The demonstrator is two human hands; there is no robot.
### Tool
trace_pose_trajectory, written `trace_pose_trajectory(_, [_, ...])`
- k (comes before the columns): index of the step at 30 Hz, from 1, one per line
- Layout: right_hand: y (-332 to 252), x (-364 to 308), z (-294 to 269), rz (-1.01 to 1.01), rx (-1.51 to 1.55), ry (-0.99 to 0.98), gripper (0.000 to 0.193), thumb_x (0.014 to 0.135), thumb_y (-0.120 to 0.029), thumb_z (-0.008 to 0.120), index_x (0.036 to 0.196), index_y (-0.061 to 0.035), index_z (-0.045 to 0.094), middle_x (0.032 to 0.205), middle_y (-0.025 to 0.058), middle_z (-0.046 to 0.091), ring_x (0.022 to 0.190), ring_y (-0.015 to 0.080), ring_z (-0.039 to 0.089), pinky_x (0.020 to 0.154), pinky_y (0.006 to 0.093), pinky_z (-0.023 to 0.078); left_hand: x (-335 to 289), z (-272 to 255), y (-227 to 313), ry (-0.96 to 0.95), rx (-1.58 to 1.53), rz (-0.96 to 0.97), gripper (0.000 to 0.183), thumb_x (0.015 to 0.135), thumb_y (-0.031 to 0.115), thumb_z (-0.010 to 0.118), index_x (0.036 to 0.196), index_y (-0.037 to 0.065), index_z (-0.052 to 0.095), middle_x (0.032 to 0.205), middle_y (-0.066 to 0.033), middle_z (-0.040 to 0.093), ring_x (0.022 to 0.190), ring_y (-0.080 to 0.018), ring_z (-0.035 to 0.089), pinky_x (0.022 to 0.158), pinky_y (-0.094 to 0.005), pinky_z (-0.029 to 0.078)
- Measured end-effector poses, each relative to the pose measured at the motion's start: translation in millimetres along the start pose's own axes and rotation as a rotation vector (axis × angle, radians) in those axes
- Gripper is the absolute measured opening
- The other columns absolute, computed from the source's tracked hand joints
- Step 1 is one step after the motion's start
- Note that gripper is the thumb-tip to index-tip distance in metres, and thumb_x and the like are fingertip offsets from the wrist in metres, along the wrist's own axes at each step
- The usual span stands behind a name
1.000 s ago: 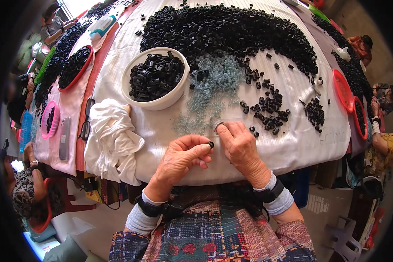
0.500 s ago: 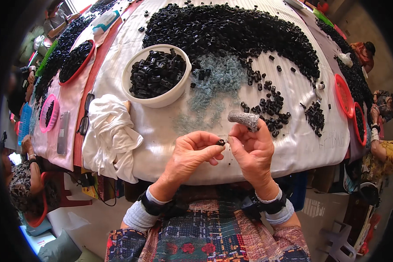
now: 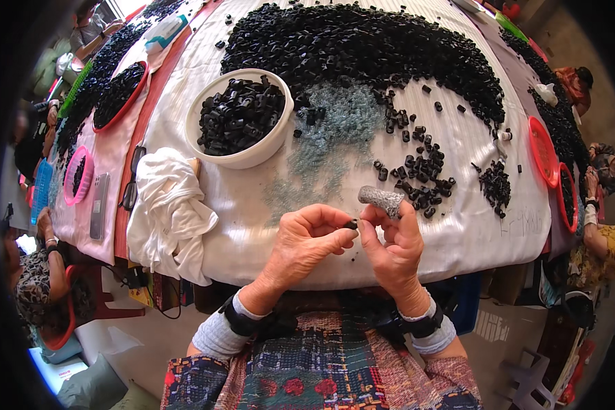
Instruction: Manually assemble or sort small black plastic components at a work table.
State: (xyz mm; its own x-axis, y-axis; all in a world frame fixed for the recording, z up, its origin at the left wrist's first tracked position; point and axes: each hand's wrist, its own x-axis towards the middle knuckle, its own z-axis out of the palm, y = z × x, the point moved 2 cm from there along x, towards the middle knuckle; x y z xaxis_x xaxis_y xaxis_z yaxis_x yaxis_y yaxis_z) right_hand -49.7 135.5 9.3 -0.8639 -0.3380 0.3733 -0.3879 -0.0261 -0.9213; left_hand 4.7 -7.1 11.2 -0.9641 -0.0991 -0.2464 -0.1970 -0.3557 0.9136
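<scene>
My left hand (image 3: pixel 306 240) pinches a small black plastic part (image 3: pixel 350 224) between thumb and forefinger, just above the cloth's near edge. Close on its right is my right hand (image 3: pixel 395 247), its thumb bent in toward the fingers; whatever may be between them is too small to make out. A grey wrapped sleeve (image 3: pixel 381 201) covers one right finger. Beyond the hands lies a heap of fine bluish coil springs (image 3: pixel 338 123). Loose black parts (image 3: pixel 424 171) are scattered past the right hand, and smaller black pieces (image 3: pixel 495 184) form a little pile farther right.
A white bowl (image 3: pixel 193 130) full of black parts stands left of the springs. Behind spreads a large black heap (image 3: pixel 362 48). A crumpled white cloth (image 3: pixel 164 212) lies at left, near a phone (image 3: pixel 100 205). Red baskets (image 3: pixel 542 152) and other people flank the table.
My left hand has shifted slightly right with the black part, which now shows turned differently. My right hand has moved slightly left, and its covered finger has dipped a little.
</scene>
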Motion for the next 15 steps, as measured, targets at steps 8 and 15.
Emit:
trace_pose_trajectory(8, [-4,-4,-11,-0.151,-0.249,-0.029,0.030,0.077,0.009,0.062,0.107,0.0026,0.057,0.089,0.0116,0.065,0.072,0.0164,0.062,0.061,0.0263,0.050,6,0,-6,-0.015,0.009,-0.003,0.020,0.080,0.008,0.071,0.097,-0.002,0.063,0.081,-0.0066,0.067,0.071,-0.0104,0.062,0.064,-0.0231,0.051])
trace_pose_trajectory(15, [-10,4,-14,-0.260,-0.332,-0.039,0.033,0.075,0.010,0.063,0.106,0.0022,0.059,0.087,0.0124,0.062,0.070,0.0225,0.059,0.061,0.0291,0.049,10,3,-3,-0.044,-0.009,-0.019,0.022,0.080,0.007,0.071,0.098,-0.002,0.064,0.081,-0.0063,0.067,0.070,-0.0100,0.061,0.065,-0.0232,0.051])
